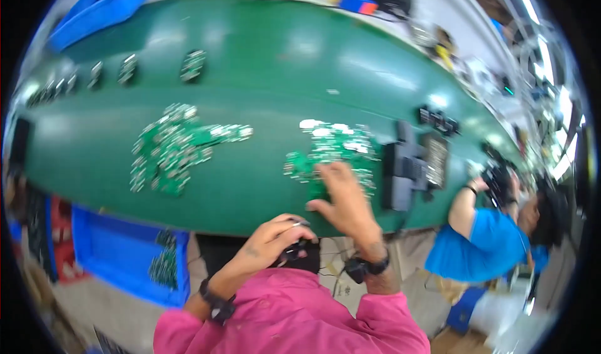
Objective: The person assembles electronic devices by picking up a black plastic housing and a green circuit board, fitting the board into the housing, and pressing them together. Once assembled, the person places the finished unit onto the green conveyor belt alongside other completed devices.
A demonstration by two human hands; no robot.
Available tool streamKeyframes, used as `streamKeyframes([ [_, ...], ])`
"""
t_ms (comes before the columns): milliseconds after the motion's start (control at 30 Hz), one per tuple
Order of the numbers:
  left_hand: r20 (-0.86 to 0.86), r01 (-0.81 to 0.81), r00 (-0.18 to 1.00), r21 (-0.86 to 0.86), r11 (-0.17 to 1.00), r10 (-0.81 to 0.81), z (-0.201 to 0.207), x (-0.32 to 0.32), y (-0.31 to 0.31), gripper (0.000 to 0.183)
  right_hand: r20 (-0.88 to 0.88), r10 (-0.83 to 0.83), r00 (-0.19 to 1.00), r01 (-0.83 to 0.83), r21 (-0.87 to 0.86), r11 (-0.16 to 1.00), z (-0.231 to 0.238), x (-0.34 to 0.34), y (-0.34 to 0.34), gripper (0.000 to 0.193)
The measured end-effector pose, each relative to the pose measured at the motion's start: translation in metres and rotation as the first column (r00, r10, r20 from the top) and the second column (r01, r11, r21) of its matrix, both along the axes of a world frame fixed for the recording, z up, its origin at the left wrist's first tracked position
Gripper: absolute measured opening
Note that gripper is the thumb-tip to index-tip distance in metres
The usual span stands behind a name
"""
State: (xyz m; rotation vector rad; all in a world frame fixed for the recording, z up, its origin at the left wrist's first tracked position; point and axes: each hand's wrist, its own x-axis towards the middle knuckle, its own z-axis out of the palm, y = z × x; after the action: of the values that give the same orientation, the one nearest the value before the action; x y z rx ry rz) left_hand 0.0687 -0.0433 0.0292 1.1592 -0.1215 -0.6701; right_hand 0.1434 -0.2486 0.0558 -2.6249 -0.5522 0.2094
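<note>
My left hand (270, 242) is curled closed in front of my body, at the table's near edge. A small black object (293, 251) shows under its fingers; its kind is hard to make out. My right hand (341, 197) reaches over the near side of a pile of green circuit boards (338, 142), fingers stretched out and thumb apart. Its fingertips overlap the boards, and I cannot tell whether they touch. No board shows in its grasp. Further left on the green table (263, 91) lies a second loose heap of circuit boards (169, 147).
Right of the pile stands a dark grey device (404, 169), beside a metallic block (435, 160). Several small board stacks (193, 65) line the far left. A blue bin (125, 247) holding boards sits below the table edge. A person in blue (482, 244) works at the right.
</note>
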Motion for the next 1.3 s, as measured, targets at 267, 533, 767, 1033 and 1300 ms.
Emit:
streamKeyframes([
  [267,-0.115,-0.03,0.993,-0.038,0.999,0.025,-0.011,-0.018,0.005,0.042,0.329,0.352,0.876,-0.298,-0.203,0.933,0.003,0.006,-0.002,0.039],
  [533,0.042,-0.189,0.982,0.082,0.978,0.187,0.003,-0.019,0.015,0.041,0.379,0.398,0.836,-0.375,-0.135,0.917,-0.011,0.014,-0.003,0.026],
  [767,0.278,-0.157,0.958,0.28,0.947,0.076,0.008,-0.009,0.01,0.025,-0.247,0.057,0.967,0.104,0.591,0.8,0.006,-0.014,0.002,0.017],
  [1033,0.64,-0.515,0.757,0.458,0.725,0.133,0.001,-0.014,0.019,0.025,-0.753,0.363,0.55,0.552,0.653,0.518,-0.007,-0.032,0.015,0.02],
  [1300,0.548,-0.357,0.835,0.479,0.802,0.045,0.004,-0.012,0.024,0.047,-0.835,0.334,0.437,0.566,0.544,0.62,-0.018,-0.029,0.013,0.021],
])
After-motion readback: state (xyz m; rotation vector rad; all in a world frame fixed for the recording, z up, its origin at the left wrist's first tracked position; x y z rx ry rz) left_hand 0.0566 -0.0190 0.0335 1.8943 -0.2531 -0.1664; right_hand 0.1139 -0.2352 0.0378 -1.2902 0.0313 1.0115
